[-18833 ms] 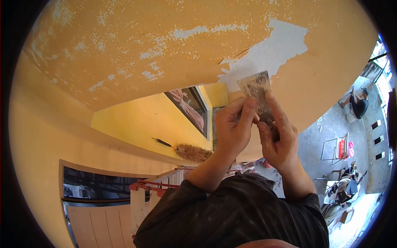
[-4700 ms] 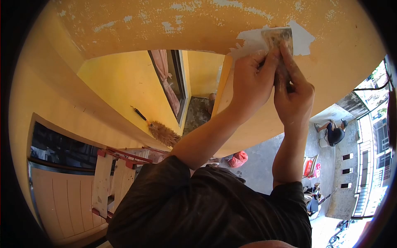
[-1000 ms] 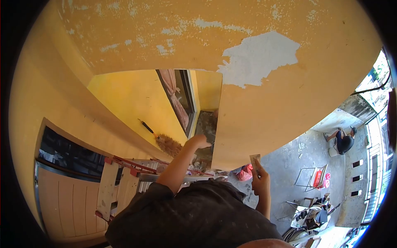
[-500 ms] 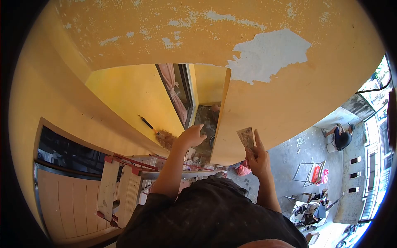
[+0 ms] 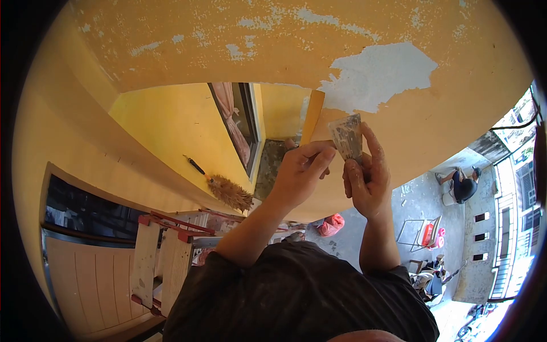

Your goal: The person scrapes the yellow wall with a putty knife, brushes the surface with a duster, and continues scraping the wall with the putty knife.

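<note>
My right hand (image 5: 369, 185) is closed round the handle of a putty knife (image 5: 346, 137), its blade pointing up and smeared with pale residue. One finger stretches along the blade's right side. Close to the blade's left edge is my left hand (image 5: 302, 174), thumb and forefinger drawn together and the other fingers curled under. I cannot tell whether it pinches anything. Both hands are in front of the orange wall (image 5: 416, 131), just below a bare whitish patch (image 5: 384, 74) with ragged paint edges.
A feather duster (image 5: 231, 192) lies on the yellow surface at left. A ladder (image 5: 171, 256) stands below it. Far down on the floor are a red bag (image 5: 331, 225), a folding chair (image 5: 419, 233) and a pile of items (image 5: 430, 279). Another person (image 5: 464, 187) sits at far right.
Both hands have risen and come together. My right hand has lifted the putty knife toward the bare patch, and my left hand has moved right, up to its blade. The view has shifted slightly.
</note>
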### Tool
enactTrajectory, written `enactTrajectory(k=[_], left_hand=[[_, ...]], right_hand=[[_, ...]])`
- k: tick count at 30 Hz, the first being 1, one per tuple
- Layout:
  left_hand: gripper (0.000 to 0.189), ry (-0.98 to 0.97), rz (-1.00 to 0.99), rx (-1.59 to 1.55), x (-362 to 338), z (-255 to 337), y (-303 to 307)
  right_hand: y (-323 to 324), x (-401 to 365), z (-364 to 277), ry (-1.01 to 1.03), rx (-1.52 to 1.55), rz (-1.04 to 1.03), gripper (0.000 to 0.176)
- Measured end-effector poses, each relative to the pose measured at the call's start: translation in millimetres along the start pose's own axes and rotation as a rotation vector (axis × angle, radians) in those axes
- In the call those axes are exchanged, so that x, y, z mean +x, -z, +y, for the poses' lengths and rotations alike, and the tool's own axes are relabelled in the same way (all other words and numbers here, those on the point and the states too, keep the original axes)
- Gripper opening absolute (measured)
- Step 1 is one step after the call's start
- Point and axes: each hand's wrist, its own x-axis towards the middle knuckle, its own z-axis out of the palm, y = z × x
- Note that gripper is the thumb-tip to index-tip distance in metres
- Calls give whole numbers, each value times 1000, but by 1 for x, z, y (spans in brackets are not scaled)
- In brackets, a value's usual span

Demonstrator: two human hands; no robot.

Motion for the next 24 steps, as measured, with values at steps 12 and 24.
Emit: enactTrajectory(k=[12, 24], left_hand=[[25, -109, 141, -107, 30, -3, -26], [24, -194, 64, -312, 43, 9, -27]], right_hand=[[11, 23, -27, -113, -111, -12, 60], [12, 50, -41, 365, -513, 37, 49]])
